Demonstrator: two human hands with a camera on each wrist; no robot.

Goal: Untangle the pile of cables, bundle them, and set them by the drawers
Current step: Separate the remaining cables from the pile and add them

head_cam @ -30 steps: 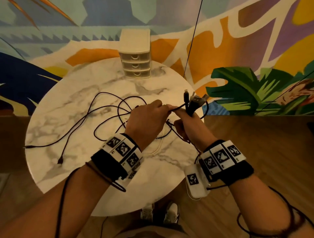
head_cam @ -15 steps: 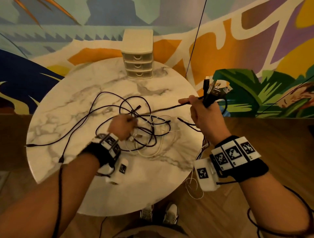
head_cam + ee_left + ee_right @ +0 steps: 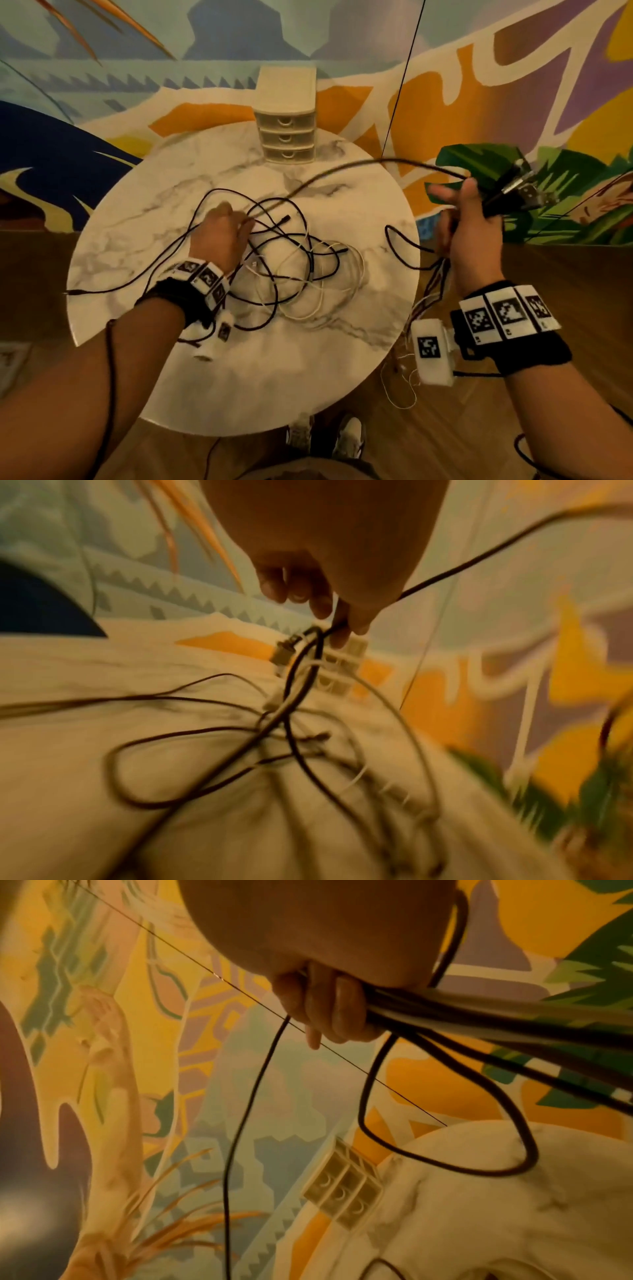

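A tangle of black and white cables (image 3: 301,267) lies in the middle of the round marble table (image 3: 144,219). My left hand (image 3: 239,226) is low over the tangle's left side. In the left wrist view its fingertips (image 3: 337,631) pinch a black cable (image 3: 445,574) above the pile (image 3: 274,737). That black cable (image 3: 342,168) arcs up to my right hand (image 3: 459,212), raised past the table's right edge. The right hand grips a bundle of cable ends (image 3: 513,195) whose plugs stick out to the right. The fingers (image 3: 329,1010) curl round this bundle (image 3: 462,1012).
A small cream three-drawer unit (image 3: 287,137) stands at the table's far edge against the painted wall; it also shows as the drawers (image 3: 342,1185). Loose cable ends hang off the table's right side toward the wooden floor (image 3: 411,387). My shoes (image 3: 322,435) are below the near edge.
My right hand has swung right and away with the bundle, drawing one black cable out of the tangle. My left hand has dropped from beside it down onto the pile.
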